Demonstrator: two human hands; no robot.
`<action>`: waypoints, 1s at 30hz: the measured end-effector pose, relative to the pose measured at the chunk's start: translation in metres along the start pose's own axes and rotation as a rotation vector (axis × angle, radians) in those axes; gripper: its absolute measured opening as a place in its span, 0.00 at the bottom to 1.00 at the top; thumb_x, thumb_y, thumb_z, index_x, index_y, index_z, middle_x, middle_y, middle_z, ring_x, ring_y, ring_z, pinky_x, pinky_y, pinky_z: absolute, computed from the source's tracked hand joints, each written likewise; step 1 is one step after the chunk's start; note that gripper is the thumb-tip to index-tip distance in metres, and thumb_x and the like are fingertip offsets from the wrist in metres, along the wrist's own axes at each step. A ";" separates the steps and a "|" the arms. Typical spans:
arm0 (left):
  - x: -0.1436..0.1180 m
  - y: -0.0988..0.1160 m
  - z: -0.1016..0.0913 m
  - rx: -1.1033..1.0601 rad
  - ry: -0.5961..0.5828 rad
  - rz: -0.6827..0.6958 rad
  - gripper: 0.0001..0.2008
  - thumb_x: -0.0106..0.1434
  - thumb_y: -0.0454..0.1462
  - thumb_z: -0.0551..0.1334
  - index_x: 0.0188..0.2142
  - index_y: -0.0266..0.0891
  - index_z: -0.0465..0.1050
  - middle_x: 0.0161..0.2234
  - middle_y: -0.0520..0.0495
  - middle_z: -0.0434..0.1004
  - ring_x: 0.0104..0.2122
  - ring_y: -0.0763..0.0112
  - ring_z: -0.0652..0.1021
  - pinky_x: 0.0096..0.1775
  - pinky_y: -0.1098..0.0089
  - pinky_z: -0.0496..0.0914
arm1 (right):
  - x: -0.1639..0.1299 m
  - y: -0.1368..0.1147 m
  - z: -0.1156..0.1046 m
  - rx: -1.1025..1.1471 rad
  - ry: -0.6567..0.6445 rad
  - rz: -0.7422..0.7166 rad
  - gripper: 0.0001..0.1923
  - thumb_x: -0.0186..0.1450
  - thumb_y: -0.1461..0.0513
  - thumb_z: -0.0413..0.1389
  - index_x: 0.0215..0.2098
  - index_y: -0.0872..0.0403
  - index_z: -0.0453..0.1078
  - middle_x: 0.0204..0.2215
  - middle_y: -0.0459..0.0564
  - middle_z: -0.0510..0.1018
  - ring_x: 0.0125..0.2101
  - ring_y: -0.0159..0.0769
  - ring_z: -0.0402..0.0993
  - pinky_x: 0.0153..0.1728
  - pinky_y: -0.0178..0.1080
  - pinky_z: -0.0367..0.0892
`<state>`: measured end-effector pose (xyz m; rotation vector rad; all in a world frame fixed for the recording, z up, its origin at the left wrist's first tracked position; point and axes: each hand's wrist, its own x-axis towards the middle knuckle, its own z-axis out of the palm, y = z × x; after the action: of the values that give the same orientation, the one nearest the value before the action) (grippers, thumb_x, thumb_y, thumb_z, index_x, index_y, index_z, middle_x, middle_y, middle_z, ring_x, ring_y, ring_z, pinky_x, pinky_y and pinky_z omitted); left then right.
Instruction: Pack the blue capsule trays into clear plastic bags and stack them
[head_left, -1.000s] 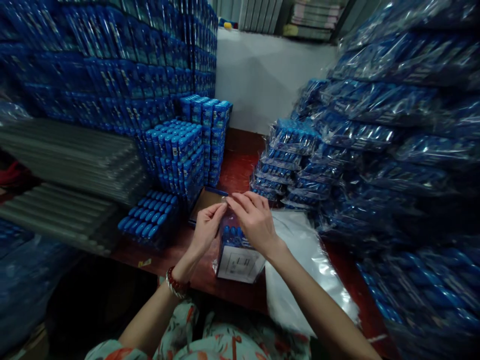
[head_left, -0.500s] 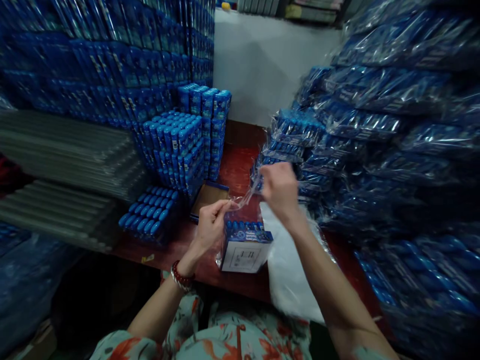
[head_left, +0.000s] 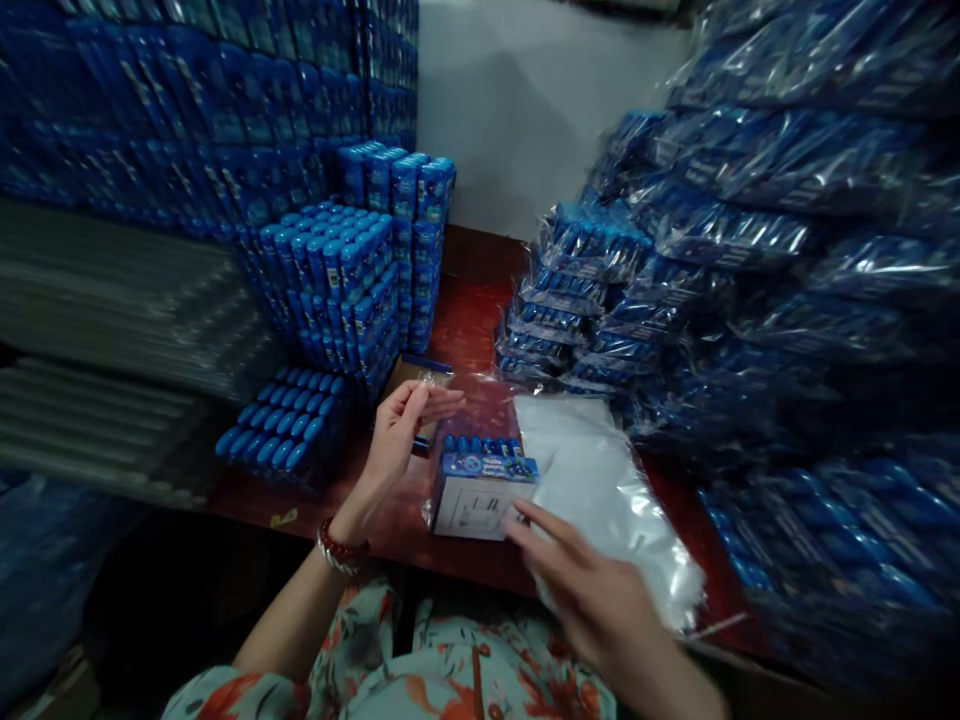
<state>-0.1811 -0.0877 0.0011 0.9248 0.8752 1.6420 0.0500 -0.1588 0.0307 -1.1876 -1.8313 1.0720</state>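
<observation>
A small blue and white box of blue-capped items stands on the red table, inside a clear plastic bag. My left hand pinches the bag's open top edge above and left of the box. Blurred from motion, my right hand hovers low with its fingers spread and nothing in it. Its fingertips are near the box's front right corner. It also lies over the near edge of a pile of clear plastic bags.
Stacks of blue boxes rise at the left and back. A tray of blue-capped items lies left of my left hand. Heaps of bagged blue packs fill the right side. A white wall is behind.
My right hand let go of the bag's top edge and dropped down toward me, to the box's front right corner. My left hand still holds the bag's edge. The view tilted down slightly.
</observation>
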 end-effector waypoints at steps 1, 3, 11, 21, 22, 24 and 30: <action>-0.001 0.001 0.000 0.010 -0.006 0.006 0.14 0.62 0.46 0.58 0.34 0.37 0.70 0.36 0.43 0.81 0.39 0.61 0.80 0.44 0.61 0.72 | 0.001 0.009 0.013 -0.186 -0.085 -0.049 0.32 0.54 0.74 0.52 0.52 0.40 0.68 0.56 0.48 0.69 0.36 0.38 0.77 0.32 0.37 0.73; -0.005 0.004 0.000 0.057 -0.024 0.015 0.13 0.63 0.46 0.57 0.35 0.38 0.70 0.36 0.44 0.81 0.39 0.62 0.80 0.43 0.62 0.72 | 0.012 0.025 0.038 -0.588 -0.168 -0.134 0.43 0.51 0.77 0.46 0.60 0.38 0.57 0.63 0.46 0.57 0.33 0.37 0.77 0.26 0.36 0.72; -0.055 -0.004 -0.005 0.663 -0.552 0.236 0.14 0.67 0.34 0.49 0.41 0.39 0.73 0.41 0.43 0.80 0.41 0.66 0.79 0.43 0.68 0.71 | 0.050 0.038 0.052 -0.633 -0.066 -0.108 0.37 0.53 0.74 0.46 0.61 0.48 0.57 0.61 0.54 0.59 0.45 0.42 0.74 0.39 0.43 0.72; -0.078 -0.047 -0.015 0.983 -0.791 0.859 0.14 0.64 0.26 0.49 0.43 0.36 0.69 0.41 0.40 0.80 0.48 0.66 0.76 0.51 0.63 0.70 | 0.040 0.048 0.006 0.976 0.228 0.272 0.19 0.56 0.54 0.53 0.40 0.55 0.74 0.29 0.50 0.79 0.09 0.17 0.44 0.09 0.24 0.41; -0.077 -0.045 -0.015 1.002 -0.808 0.873 0.13 0.64 0.26 0.50 0.42 0.36 0.69 0.40 0.40 0.80 0.48 0.66 0.76 0.52 0.62 0.69 | 0.038 0.045 0.003 1.019 0.238 0.279 0.23 0.57 0.49 0.52 0.41 0.56 0.73 0.26 0.50 0.79 0.09 0.16 0.42 0.09 0.24 0.38; -0.077 -0.041 -0.015 1.035 -0.832 0.873 0.12 0.64 0.25 0.50 0.39 0.36 0.70 0.39 0.42 0.81 0.50 0.66 0.75 0.58 0.58 0.61 | 0.036 0.042 0.000 0.963 0.241 0.280 0.27 0.56 0.44 0.52 0.41 0.56 0.71 0.25 0.49 0.77 0.09 0.17 0.41 0.10 0.25 0.38; -0.079 -0.035 -0.015 1.165 -0.870 0.853 0.12 0.66 0.27 0.49 0.37 0.35 0.69 0.35 0.44 0.81 0.46 0.67 0.76 0.62 0.45 0.34 | 0.048 0.080 0.014 0.293 0.572 0.170 0.18 0.60 0.54 0.56 0.18 0.55 0.62 0.15 0.40 0.64 0.18 0.24 0.55 0.21 0.28 0.53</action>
<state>-0.1648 -0.1581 -0.0482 2.8389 0.7826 0.9593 0.0501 -0.0985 -0.0425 -1.3154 -1.1138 0.9261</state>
